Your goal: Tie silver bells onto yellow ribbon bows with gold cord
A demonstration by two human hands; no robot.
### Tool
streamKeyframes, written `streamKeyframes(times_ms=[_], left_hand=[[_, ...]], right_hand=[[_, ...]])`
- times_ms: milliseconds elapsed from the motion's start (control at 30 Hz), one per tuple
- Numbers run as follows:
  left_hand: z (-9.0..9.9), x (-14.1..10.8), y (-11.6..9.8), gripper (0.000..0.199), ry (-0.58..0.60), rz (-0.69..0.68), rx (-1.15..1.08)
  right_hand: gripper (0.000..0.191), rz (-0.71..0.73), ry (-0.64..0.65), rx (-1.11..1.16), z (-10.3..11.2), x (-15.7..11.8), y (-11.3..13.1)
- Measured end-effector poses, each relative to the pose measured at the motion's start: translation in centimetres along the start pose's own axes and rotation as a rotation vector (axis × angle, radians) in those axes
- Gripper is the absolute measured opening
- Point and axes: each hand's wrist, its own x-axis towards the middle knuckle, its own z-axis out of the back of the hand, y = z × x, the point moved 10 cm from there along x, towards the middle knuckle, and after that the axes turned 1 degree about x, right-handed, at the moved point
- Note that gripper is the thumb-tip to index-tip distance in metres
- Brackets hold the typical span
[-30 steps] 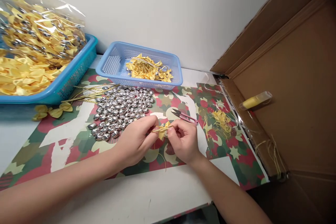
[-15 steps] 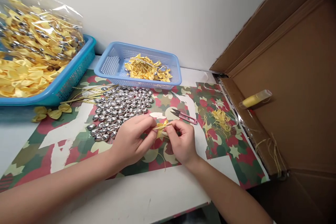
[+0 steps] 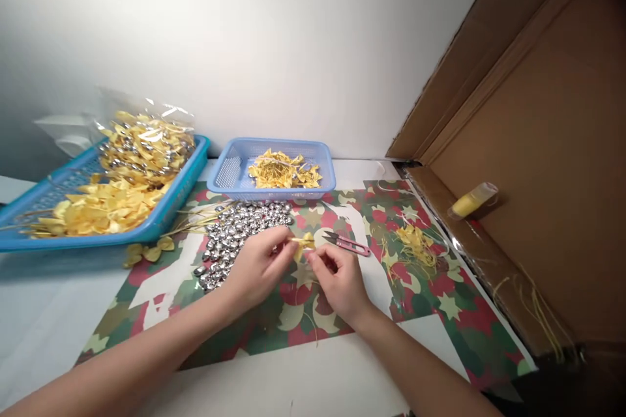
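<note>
Between my hands is a yellow ribbon bow (image 3: 305,242) with a gold cord at it. The fingertips of my left hand (image 3: 261,266) pinch the bow's left side. My right hand (image 3: 340,280) is closed, thumb and forefinger pressed together just below and right of the bow; whether they hold a thin cord end is too small to tell. Shiny silver bells or beads (image 3: 227,234) lie heaped beside my left hand. Pink-handled thread snips (image 3: 346,244) rest just beyond my right hand.
A light blue basket (image 3: 271,195) at the back holds yellow bows with cords. On the left, a larger blue basket (image 3: 183,199) carries loose bows and a filled clear bag (image 3: 147,137). Yellow thread scraps (image 3: 415,244) lie right, near a cardboard wall (image 3: 528,143) with a yellow tube (image 3: 473,201).
The camera view has shifted, showing more of the left basket. My right fingertips have come away from the bow's right end, slightly downward; my left hand keeps its pinch.
</note>
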Motion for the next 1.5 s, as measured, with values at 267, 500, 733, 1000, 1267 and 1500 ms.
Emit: streamKeyframes(times_ms=[267, 500, 733, 1000, 1267, 1500], left_hand=[[5.2, 13.8, 2.3, 0.029, -0.189, 0.124, 0.137], [5.2, 15.8, 1.2, 0.029, -0.288, 0.125, 0.275], [10.8, 3.6, -3.8, 0.009, -0.479, -0.197, 0.326], [2.1, -7.7, -2.1, 0.013, -0.097, -0.278, 0.248], [0.8, -8.1, -1.9, 0.014, -0.024, -0.283, 0.155], [0.3, -8.1, -1.8, 0.014, 0.007, -0.289, 0.152]], right_hand=[[0.017, 0.168, 0.011, -0.233, -0.2, 0.2, 1.1], [0.018, 0.186, -0.004, -0.307, 0.4, 0.9, 0.6], [0.016, 0.15, 0.022, -0.403, 1.9, 1.1, 1.2], [0.011, 0.156, 0.372, -0.573, 0.5, 0.4, 1.3], [0.015, 0.141, 0.605, -0.53, -0.8, -1.8, 2.6], [0.03, 0.082, 0.635, -0.672, -3.3, -3.7, 2.2]])
